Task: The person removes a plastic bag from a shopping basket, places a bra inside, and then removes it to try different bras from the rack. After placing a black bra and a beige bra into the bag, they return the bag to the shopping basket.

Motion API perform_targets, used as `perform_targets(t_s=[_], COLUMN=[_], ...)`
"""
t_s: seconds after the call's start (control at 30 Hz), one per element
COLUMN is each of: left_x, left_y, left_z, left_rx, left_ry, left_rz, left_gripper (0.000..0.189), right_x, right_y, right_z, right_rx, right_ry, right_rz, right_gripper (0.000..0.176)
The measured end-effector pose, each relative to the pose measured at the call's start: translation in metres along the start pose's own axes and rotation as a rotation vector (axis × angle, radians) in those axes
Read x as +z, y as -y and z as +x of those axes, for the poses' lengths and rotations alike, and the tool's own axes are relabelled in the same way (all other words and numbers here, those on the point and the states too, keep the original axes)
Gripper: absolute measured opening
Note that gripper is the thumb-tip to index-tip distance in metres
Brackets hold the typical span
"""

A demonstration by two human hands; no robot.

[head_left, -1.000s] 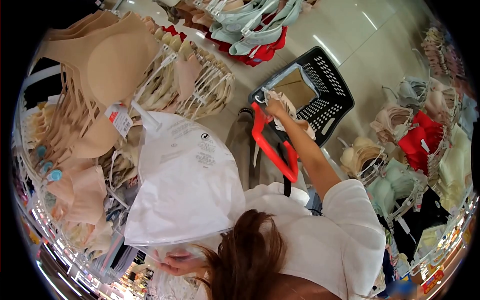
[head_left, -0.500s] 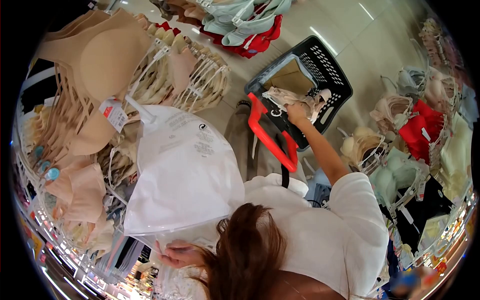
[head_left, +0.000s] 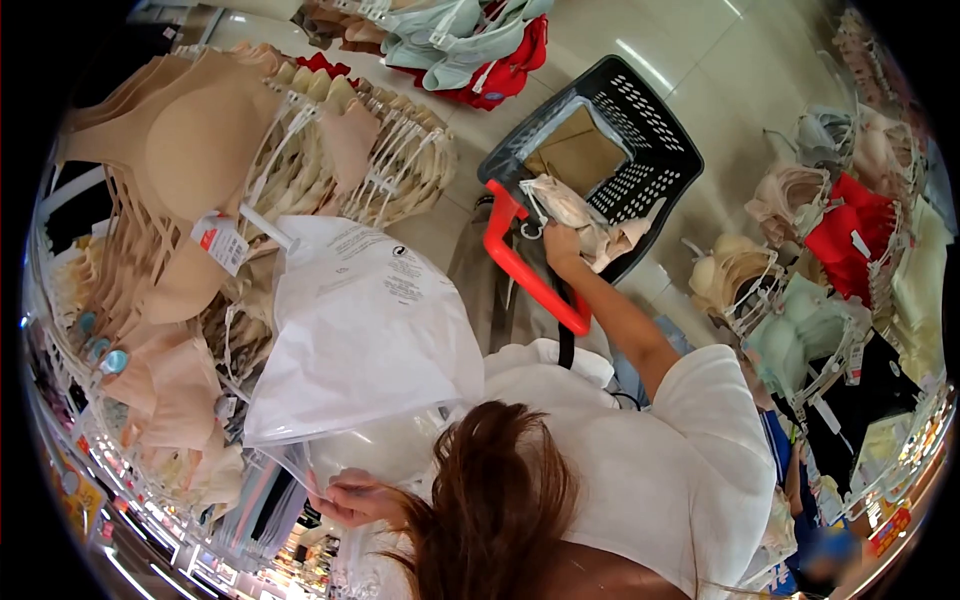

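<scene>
My right hand [head_left: 563,247] is closed on a beige bra [head_left: 595,225] on a white hanger, at the near side of a dark shopping basket [head_left: 655,130]. The basket's red handle [head_left: 535,275] is folded toward my body. At lower left, my left hand [head_left: 352,497] has its fingers curled at the edge of a plastic bag [head_left: 365,340], white with small print and clear along its lower end. The bag is spread in front of me against the rack. What the left fingertips grip is partly hidden.
A flat brown item [head_left: 580,150] lies in the basket. Beige bras [head_left: 200,140] with a price tag [head_left: 222,245] hang close on the left. Mint bras [head_left: 470,45] hang at the top. On the right are red garments [head_left: 850,235] and a pale green bra [head_left: 800,325].
My right hand and the bra have shifted slightly left and toward me, showing more of the brown item. My left hand has moved slightly up, and more of the bag's clear end shows.
</scene>
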State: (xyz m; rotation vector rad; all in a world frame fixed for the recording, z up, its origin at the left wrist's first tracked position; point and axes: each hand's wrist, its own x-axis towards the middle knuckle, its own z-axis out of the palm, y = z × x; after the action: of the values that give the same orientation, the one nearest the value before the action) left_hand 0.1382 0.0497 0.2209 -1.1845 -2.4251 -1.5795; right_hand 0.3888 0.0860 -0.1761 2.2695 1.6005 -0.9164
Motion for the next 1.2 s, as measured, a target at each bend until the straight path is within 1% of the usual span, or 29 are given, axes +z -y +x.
perform_targets(t_s=[0.07, 0.13, 0.2, 0.23, 0.3, 0.33, 0.4, 0.43, 0.47, 0.53, 0.57, 0.67, 0.73, 0.8, 0.87, 0.93, 0.97, 1.0, 1.07, 1.13, 1.2], left_x=[0.0, -0.006, -0.006, -0.006, -0.008, -0.008, -0.009, -0.009, -0.01, -0.009, -0.009, -0.007, -0.004, -0.005, -0.004, -0.004, -0.004, -0.004, -0.005, -0.004, -0.007], left_y=[-0.003, 0.006, 0.007, 0.007, 0.007, 0.007, 0.007, 0.008, 0.009, 0.014, 0.014, 0.013, 0.01, 0.01, 0.009, 0.008, 0.008, 0.008, 0.009, 0.01, 0.012], left_z=[0.0, 0.002, 0.002, 0.002, 0.003, 0.003, 0.004, 0.005, 0.005, 0.007, 0.007, 0.007, 0.006, 0.005, 0.004, 0.003, 0.002, 0.003, 0.003, 0.001, 0.001], left_rx=[-0.022, 0.013, 0.025, 0.03, 0.029, 0.025, 0.029, 0.032, 0.035, 0.03, 0.032, 0.07, 0.093, 0.101, 0.109, 0.104, 0.104, 0.105, 0.106, 0.109, 0.112], left_ry=[0.007, 0.071, 0.066, 0.059, 0.068, 0.072, 0.087, 0.102, 0.104, 0.078, 0.08, 0.102, 0.113, 0.1, 0.086, 0.073, 0.069, 0.063, 0.059, 0.059, 0.077], left_rz=[0.015, -0.003, -0.011, -0.018, -0.01, -0.002, -0.014, -0.025, -0.026, -0.052, -0.052, -0.026, -0.039, -0.011, 0.015, -0.001, 0.0, 0.007, 0.014, -0.001, -0.005], left_gripper=[0.031, 0.031, 0.031, 0.031, 0.03, 0.03, 0.03, 0.03, 0.03, 0.031, 0.031, 0.031, 0.031, 0.031, 0.031, 0.031, 0.031, 0.031, 0.031, 0.031, 0.031], right_x=[0.002, 0.003, 0.004, -0.002, -0.022, -0.022, -0.019, 0.001, -0.001, -0.009, -0.012, -0.017, -0.02, -0.027, -0.017, -0.008, -0.004, -0.001, 0.002, 0.0, -0.008], right_y=[-0.005, -0.007, -0.012, -0.013, -0.016, -0.019, -0.03, -0.042, -0.042, -0.042, -0.04, -0.03, -0.019, -0.008, -0.004, -0.003, -0.003, -0.004, -0.006, -0.01, -0.015], right_z=[0.003, 0.009, 0.014, 0.011, 0.004, 0.005, 0.013, 0.021, 0.025, 0.029, 0.029, 0.035, 0.037, 0.035, 0.032, 0.029, 0.029, 0.03, 0.035, 0.042, 0.05], right_rx=[-0.004, -0.014, -0.063, -0.061, -0.097, -0.096, -0.042, -0.17, -0.169, 0.051, 0.079, 0.056, 0.05, 0.101, 0.107, 0.2, 0.244, 0.242, 0.348, 0.347, 0.362], right_ry=[0.016, 0.029, 0.084, 0.084, 0.117, 0.117, 0.134, 0.024, 0.023, 0.412, 0.43, 0.439, 0.407, 0.303, 0.272, 0.183, 0.138, 0.139, 0.111, 0.13, 0.22], right_rz=[0.012, 0.027, 0.084, 0.089, 0.197, 0.199, 0.329, 0.428, 0.431, 0.873, 0.963, 0.991, 0.975, 0.779, 0.82, 0.992, 1.02, 1.02, 1.078, 1.076, 0.954], right_gripper=[0.014, 0.014, 0.023, 0.023, 0.028, 0.028, 0.034, 0.031, 0.031, 0.031, 0.029, 0.029, 0.031, 0.034, 0.037, 0.036, 0.035, 0.035, 0.033, 0.034, 0.036])
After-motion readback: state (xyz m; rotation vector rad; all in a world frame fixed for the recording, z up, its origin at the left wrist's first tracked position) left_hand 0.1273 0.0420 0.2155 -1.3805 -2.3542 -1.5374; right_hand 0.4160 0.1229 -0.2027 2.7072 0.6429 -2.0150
